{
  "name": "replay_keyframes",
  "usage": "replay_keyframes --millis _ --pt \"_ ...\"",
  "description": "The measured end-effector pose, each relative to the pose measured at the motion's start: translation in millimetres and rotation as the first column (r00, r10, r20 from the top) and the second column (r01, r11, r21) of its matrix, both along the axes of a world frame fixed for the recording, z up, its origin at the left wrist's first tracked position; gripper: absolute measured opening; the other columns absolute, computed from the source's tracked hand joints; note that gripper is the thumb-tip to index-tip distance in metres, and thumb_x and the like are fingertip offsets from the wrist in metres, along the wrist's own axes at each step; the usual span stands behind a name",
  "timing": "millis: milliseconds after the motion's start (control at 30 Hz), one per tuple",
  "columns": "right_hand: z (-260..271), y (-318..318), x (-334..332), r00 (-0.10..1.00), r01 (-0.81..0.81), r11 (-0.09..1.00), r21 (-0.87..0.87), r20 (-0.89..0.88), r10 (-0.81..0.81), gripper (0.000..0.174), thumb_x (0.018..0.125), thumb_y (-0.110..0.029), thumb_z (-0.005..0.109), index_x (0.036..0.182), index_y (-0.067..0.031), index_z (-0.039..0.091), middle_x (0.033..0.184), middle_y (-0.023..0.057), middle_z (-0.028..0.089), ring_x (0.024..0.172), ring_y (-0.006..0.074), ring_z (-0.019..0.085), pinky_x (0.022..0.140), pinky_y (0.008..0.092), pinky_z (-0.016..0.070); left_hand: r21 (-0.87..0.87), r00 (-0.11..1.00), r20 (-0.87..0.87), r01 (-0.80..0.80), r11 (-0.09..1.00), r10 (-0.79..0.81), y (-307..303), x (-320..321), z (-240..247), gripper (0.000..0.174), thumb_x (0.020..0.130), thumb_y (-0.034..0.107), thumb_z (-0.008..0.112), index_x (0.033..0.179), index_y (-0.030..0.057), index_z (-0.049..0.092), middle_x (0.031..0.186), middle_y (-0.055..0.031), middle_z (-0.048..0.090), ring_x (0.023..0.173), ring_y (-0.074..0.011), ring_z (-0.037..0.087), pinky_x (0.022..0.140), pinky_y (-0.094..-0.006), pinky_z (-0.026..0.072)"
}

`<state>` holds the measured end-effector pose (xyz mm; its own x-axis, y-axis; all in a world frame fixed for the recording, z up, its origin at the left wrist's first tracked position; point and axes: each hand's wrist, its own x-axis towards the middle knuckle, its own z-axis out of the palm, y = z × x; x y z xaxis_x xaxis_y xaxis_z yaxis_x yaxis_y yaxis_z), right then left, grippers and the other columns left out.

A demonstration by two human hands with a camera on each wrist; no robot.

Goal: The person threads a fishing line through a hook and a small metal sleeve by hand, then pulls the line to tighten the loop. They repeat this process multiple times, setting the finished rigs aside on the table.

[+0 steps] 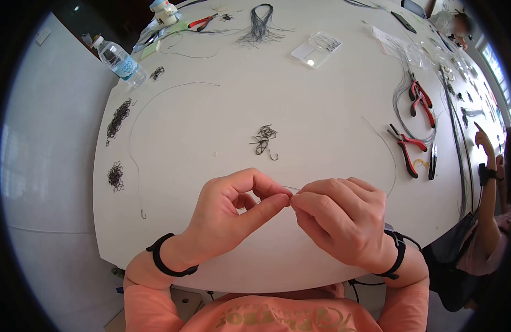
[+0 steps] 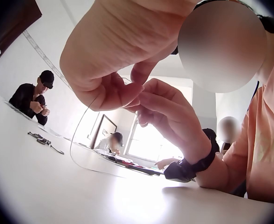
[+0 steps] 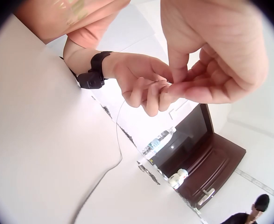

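In the head view, the left hand (image 1: 233,213) and right hand (image 1: 341,218) meet above the near side of the bench (image 1: 183,138), the fingers of both pinching a thin line (image 1: 291,188) where they touch. The pile of hooks (image 1: 262,139) lies on the bench, just beyond the hands.

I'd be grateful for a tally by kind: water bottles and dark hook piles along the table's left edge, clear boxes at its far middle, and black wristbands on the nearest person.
Water bottle: 1
Hook piles: 3
Clear box: 1
Wristbands: 2
Total: 7
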<state>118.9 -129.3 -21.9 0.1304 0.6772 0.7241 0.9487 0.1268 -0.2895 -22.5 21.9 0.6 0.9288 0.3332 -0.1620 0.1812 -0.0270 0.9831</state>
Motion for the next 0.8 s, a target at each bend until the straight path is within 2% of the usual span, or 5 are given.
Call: replay_keyframes --millis 167,333,467,533,800 --pt "0.3 -0.7 0.1 0.999 -0.001 1.000 0.003 0.047 0.001 0.017 0.068 -0.001 0.070 0.083 -0.0057 0.063 0.079 0.0007 0.063 0.053 0.0092 0.053 0.044 0.0242 0.0365 0.030 1.000 0.005 -0.005 1.000 0.005 0.6 -0.7 -0.2 0.006 0.095 -0.003 0.064 0.099 -0.0012 0.067 0.094 -0.0053 0.070 0.087 -0.0084 0.065 0.072 -0.0219 0.0527" --pt "1.5 0.4 -1.5 0.990 0.029 0.998 -0.061 -0.138 -0.037 0.018 0.073 -0.003 0.075 0.083 -0.0085 0.062 0.075 -0.0004 0.062 0.051 0.0129 0.053 0.043 0.0260 0.0376 0.043 1.000 0.019 -0.025 0.999 0.025 0.2 -0.8 -0.4 0.003 0.095 -0.003 0.064 0.097 -0.0010 0.066 0.092 -0.0058 0.070 0.087 -0.0097 0.067 0.071 -0.0217 0.0528" --pt "3.7 0.5 -1.0 0.987 0.022 0.997 -0.069 -0.156 -0.032 0.019 0.074 -0.005 0.077 0.082 -0.0097 0.060 0.073 -0.0010 0.060 0.050 0.0140 0.053 0.043 0.0268 0.0381 0.052 1.000 0.000 -0.026 0.998 0.026 0.2 -0.5 -1.9 0.004 0.095 -0.003 0.063 0.096 -0.0011 0.066 0.092 -0.0063 0.070 0.090 -0.0110 0.069 0.072 -0.0222 0.0531" --pt "4.2 0.4 -2.4 0.988 0.004 0.998 -0.059 -0.156 -0.013 0.019 0.074 -0.004 0.077 0.081 -0.0099 0.060 0.072 -0.0011 0.059 0.050 0.0133 0.053 0.043 0.0269 0.0377 0.019 0.994 0.081 -0.074 0.997 0.072 0.0 -0.8 -10.0 0.007 0.093 0.009 0.071 0.096 0.0027 0.071 0.088 -0.0006 0.073 0.070 -0.0019 0.059 0.059 -0.0190 0.0454" --pt "9.7 -4.4 0.8 0.990 -0.022 0.993 -0.116 -0.138 0.006 0.022 0.069 0.003 0.076 0.082 -0.0086 0.062 0.075 0.0003 0.067 0.052 0.0133 0.059 0.046 0.0262 0.0419 0.004 0.996 0.062 -0.065 0.998 0.065 -1.3 -0.8 -6.0 0.007 0.093 0.009 0.071 0.096 0.0029 0.072 0.088 -0.0006 0.073 0.069 -0.0018 0.059 0.059 -0.0187 0.0452"
